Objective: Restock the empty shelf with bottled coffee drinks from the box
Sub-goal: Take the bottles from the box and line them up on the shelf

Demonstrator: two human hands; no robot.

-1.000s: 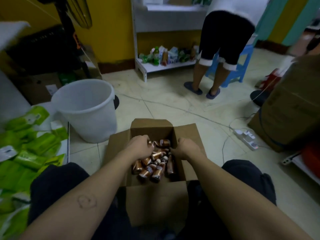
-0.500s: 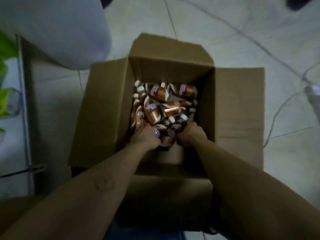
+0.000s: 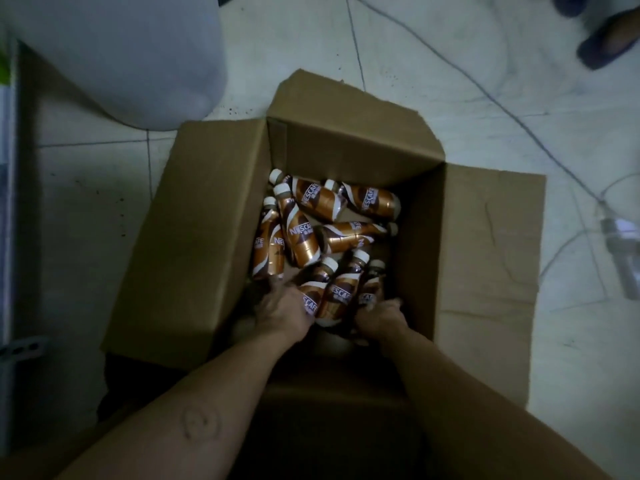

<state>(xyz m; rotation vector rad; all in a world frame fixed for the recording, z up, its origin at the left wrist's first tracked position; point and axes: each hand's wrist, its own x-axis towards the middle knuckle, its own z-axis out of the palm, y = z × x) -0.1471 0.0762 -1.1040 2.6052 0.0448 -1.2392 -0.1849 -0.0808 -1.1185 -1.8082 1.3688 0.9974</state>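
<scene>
Bottles (image 3: 341, 292) nearest the hands form a cluster of three at the near end of the box (image 3: 207, 244), caps pointing away from the person and long axes running roughly front to back. Left hand (image 3: 282, 311) cups the cluster's left side against one bottle; right hand (image 3: 381, 317) cups its right side. Both curl around the bottles, though whether either grip has fully closed I cannot tell. Lifting looks like a squeeze inward, then straight up. Each bottle is copper-brown with a white swirl, white cap and Nescafé lettering. More lie jumbled beyond.
</scene>
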